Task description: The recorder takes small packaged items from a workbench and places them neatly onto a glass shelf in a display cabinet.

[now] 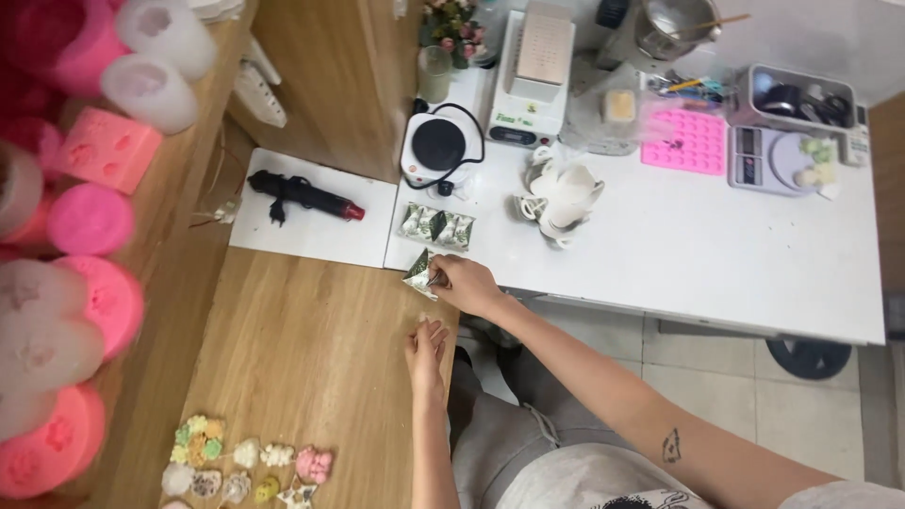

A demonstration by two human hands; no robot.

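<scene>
My right hand (pixel 467 286) reaches out over the corner where the wooden table (pixel 302 349) meets the white table (pixel 698 245). Its fingers pinch a small green-and-white patterned packet (pixel 419 274). Just beyond it, several more such packets (pixel 436 226) lie in a row on the white table. My left hand (pixel 426 353) rests flat on the edge of the wooden table, fingers together, holding nothing. Small coloured flower-shaped pieces (pixel 240 462) lie at the near left of the wooden table.
A black heat gun (pixel 304 194) lies on a white board. A small hot plate (pixel 439 146), a white machine (pixel 534 75), white moulds (pixel 561 200), a pink tray mould (pixel 684 141) and a scale (pixel 768 158) stand on the white table. Pink and white silicone moulds (pixel 90 221) fill the left shelf.
</scene>
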